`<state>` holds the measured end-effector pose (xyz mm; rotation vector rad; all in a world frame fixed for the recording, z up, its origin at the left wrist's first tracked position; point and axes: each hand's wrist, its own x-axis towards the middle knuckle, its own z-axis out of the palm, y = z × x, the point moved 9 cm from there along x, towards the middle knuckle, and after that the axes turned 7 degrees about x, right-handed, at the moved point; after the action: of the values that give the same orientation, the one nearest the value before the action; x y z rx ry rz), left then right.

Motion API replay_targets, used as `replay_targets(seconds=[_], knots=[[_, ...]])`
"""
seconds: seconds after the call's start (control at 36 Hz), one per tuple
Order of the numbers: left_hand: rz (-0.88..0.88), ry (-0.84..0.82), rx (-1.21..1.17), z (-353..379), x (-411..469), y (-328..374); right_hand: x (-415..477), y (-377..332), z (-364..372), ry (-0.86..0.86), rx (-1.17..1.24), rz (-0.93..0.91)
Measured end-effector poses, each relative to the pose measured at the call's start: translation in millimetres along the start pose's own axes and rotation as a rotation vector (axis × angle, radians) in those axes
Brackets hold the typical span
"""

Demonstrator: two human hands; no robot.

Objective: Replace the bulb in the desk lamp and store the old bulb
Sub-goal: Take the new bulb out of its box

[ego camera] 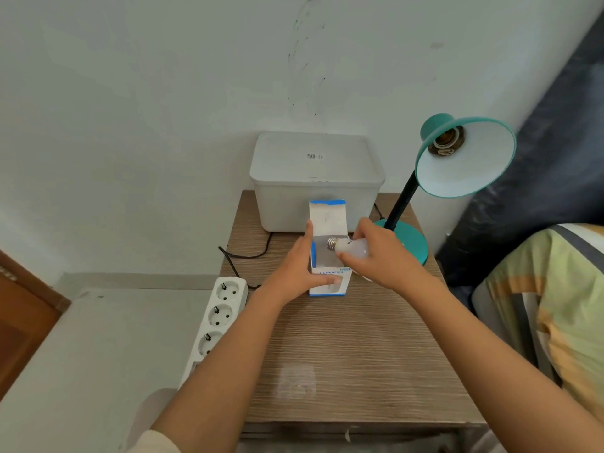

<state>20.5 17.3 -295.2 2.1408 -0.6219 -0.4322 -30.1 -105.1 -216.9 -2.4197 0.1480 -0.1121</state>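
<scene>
A teal desk lamp [467,158] stands at the table's back right, its shade tilted toward me and its socket [445,144] bare. A small white and blue cardboard box [327,220] stands upright mid-table with its top flap open. My left hand [299,269] grips the box's left side and front. My right hand [382,253] holds a white bulb [349,248] lying sideways over the box's open top, its metal screw base pointing left.
A lidded white plastic bin [315,178] sits behind the box against the wall. A white power strip [217,318] lies along the wooden table's [353,354] left edge, with a black cord [242,255] trailing behind. Striped bedding [555,305] lies to the right.
</scene>
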Motion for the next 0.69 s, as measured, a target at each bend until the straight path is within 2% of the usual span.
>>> replay_targets(seconds=[0.11, 0.22, 0.36, 0.53, 0.69], knots=[[0.025, 0.003, -0.001, -0.1, -1.0, 4.0, -4.8, 10.2, 2.4, 0.001, 0.08, 0.063], [0.015, 0.004, -0.012, -0.1, -1.3, 2.7, -7.1, 31.1, -4.7, 0.14, 0.24, 0.139], [0.033, 0.011, -0.018, -2.0, -2.1, 3.9, 3.2, 53.8, -18.9, 0.315, 0.33, 0.237], [0.035, 0.005, 0.01, 0.3, -2.9, 0.7, 33.5, 61.0, -11.9, 0.292, 0.335, 0.312], [0.048, 0.017, 0.019, 2.5, -2.6, 0.6, 49.5, 55.6, -6.5, 0.223, 0.362, 0.283]])
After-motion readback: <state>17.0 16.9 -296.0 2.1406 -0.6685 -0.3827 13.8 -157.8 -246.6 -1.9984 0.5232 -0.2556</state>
